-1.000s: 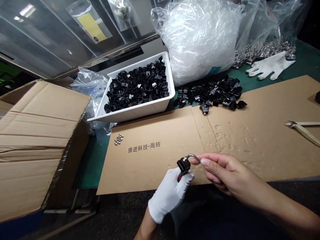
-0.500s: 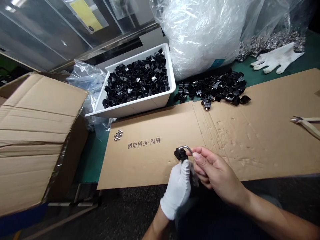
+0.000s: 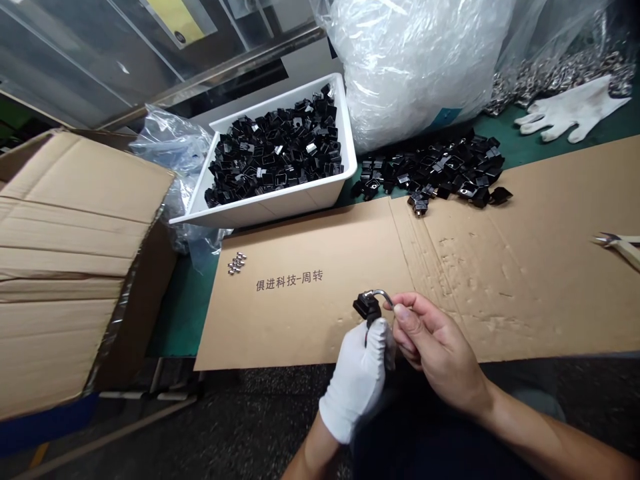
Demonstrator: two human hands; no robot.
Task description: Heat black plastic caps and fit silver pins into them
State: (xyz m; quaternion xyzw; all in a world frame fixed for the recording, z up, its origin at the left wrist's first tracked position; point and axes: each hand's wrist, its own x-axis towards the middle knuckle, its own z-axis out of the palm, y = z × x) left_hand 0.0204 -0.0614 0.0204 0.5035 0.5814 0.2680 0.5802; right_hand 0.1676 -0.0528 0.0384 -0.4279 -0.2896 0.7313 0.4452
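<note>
Left hand: white-gloved left hand (image 3: 359, 379), lower centre of the frame, fist closed around the underside of a small black part (image 3: 367, 308); a thin red-and-dark stem shows between glove and part.
Right hand: bare right hand (image 3: 434, 353), just right of the glove and touching it, thumb and forefinger pinched shut on the free end of a curved metal hook (image 3: 382, 294).
Black part: held just above the near edge of the cardboard sheet (image 3: 320, 313), lower centre; the hook arches from its top toward the right hand.
Cardboard sheet: flat brown sheet across the middle of the frame, printed characters left of centre, dents and scuffs to the right.
White bin (image 3: 280, 203): upper centre, heaped with black plastic parts like the one held.
Loose pile (image 3: 440, 170): more black parts on the green table top, right of the bin, reaching onto the sheet's far edge.
Small metal pieces (image 3: 237, 263): little cluster at the sheet's upper left corner.
Carton (image 3: 75, 267): large open brown box, left edge.
Plastic bag (image 3: 415, 60): big clear bag, top centre, behind the pile.
Spare glove (image 3: 573, 110): white, lying flat, upper right.
Pliers (image 3: 617, 243): pale-handled, right edge, on the sheet.
</note>
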